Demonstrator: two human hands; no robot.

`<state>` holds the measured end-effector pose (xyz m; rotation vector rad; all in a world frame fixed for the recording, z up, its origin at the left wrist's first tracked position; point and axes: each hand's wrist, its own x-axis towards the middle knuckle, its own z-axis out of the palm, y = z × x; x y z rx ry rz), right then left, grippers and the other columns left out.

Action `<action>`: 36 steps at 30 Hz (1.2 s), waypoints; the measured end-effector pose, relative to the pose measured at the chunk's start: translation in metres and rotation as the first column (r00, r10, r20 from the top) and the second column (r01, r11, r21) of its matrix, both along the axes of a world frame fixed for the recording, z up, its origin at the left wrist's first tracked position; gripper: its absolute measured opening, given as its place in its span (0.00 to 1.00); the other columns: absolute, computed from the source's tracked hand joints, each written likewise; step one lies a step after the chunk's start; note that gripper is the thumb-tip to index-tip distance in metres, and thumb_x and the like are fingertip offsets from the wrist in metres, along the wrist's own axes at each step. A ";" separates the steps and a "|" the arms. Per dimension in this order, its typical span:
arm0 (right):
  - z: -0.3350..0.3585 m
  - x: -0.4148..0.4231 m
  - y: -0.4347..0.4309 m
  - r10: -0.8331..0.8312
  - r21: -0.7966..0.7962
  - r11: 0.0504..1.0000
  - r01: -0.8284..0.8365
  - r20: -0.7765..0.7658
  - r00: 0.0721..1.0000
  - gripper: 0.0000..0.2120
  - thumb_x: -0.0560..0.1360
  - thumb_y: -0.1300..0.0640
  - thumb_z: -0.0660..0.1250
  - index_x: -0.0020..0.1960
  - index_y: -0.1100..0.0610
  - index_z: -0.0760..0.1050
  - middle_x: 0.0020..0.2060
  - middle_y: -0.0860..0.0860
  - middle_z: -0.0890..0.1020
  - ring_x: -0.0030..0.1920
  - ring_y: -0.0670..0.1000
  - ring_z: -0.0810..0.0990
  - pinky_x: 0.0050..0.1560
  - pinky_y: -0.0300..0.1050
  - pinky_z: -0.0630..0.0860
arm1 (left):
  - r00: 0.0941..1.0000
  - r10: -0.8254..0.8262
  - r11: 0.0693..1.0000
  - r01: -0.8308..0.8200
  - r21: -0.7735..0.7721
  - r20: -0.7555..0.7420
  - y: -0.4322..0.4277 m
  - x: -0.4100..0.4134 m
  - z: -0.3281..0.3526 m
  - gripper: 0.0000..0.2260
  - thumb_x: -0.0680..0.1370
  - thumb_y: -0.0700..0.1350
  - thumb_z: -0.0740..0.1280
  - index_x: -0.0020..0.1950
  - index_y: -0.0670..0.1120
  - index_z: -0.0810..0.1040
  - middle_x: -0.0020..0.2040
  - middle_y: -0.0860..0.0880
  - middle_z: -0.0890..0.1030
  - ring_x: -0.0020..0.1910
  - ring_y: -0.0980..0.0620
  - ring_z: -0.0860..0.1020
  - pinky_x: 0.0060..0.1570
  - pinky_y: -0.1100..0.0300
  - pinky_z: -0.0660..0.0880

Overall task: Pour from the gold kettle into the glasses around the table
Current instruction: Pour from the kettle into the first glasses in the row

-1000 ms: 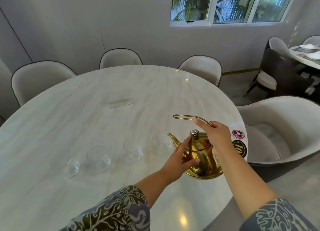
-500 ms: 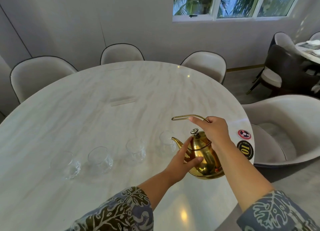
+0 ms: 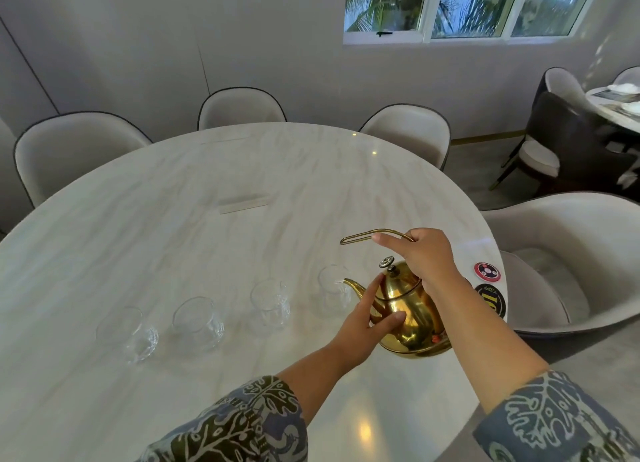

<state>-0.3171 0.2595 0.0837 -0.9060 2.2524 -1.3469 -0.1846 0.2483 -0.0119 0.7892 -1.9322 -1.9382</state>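
- Four clear glasses stand in a row on the marble table [image 3: 173,198]; the far-left glass [image 3: 126,333], the second glass [image 3: 197,323] and the third glass [image 3: 270,304] all look empty to you.
- The rightmost glass [image 3: 332,290] sits just under the spout tip, so the first pour seems to be starting; no stream shows.
- Your left hand [image 3: 363,326] rests fingers together against the gold kettle [image 3: 405,309], thumb pressed to its belly.
- Your right hand [image 3: 424,257] closes around the wire handle.
- Next, tip gently, spout kept over the rim.
- Two round stickers [image 3: 488,285] lie right; nothing blocks you.
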 end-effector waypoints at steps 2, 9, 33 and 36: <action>0.001 0.000 0.000 0.003 0.007 1.000 -0.003 -0.005 1.000 0.29 0.63 0.40 0.77 0.28 0.57 0.62 0.23 0.51 0.62 0.29 0.52 0.63 0.37 0.48 0.65 | 1.000 -0.001 1.000 0.001 0.003 -0.004 0.000 0.000 0.001 0.28 0.64 0.71 0.68 0.58 0.83 0.56 0.70 0.53 0.69 0.67 0.46 0.72 0.67 0.46 0.70; 0.004 0.001 -0.003 0.007 0.023 1.000 -0.006 -0.038 0.999 0.29 0.64 0.40 0.76 0.27 0.57 0.62 0.23 0.50 0.61 0.27 0.51 0.62 0.34 0.48 0.63 | 1.000 0.002 1.000 -0.002 0.019 -0.008 -0.002 0.001 0.005 0.27 0.67 0.67 0.69 0.58 0.82 0.56 0.70 0.52 0.70 0.66 0.45 0.73 0.67 0.47 0.70; 0.019 0.007 -0.014 0.064 0.083 0.995 -0.053 -0.146 0.987 0.30 0.63 0.38 0.76 0.26 0.55 0.61 0.22 0.49 0.60 0.25 0.50 0.61 0.33 0.48 0.61 | 0.999 -0.011 0.998 0.014 0.063 -0.046 -0.008 0.005 0.017 0.31 0.79 0.47 0.64 0.77 0.57 0.51 0.55 0.64 0.72 0.45 0.71 0.80 0.51 0.69 0.76; 0.019 0.007 -0.015 0.067 0.108 0.993 -0.050 -0.161 0.985 0.29 0.64 0.38 0.75 0.27 0.56 0.62 0.22 0.49 0.62 0.26 0.50 0.62 0.33 0.47 0.62 | 0.999 -0.010 0.997 0.014 0.075 -0.054 -0.007 0.005 0.019 0.31 0.79 0.46 0.64 0.77 0.57 0.50 0.55 0.64 0.72 0.43 0.72 0.79 0.48 0.71 0.76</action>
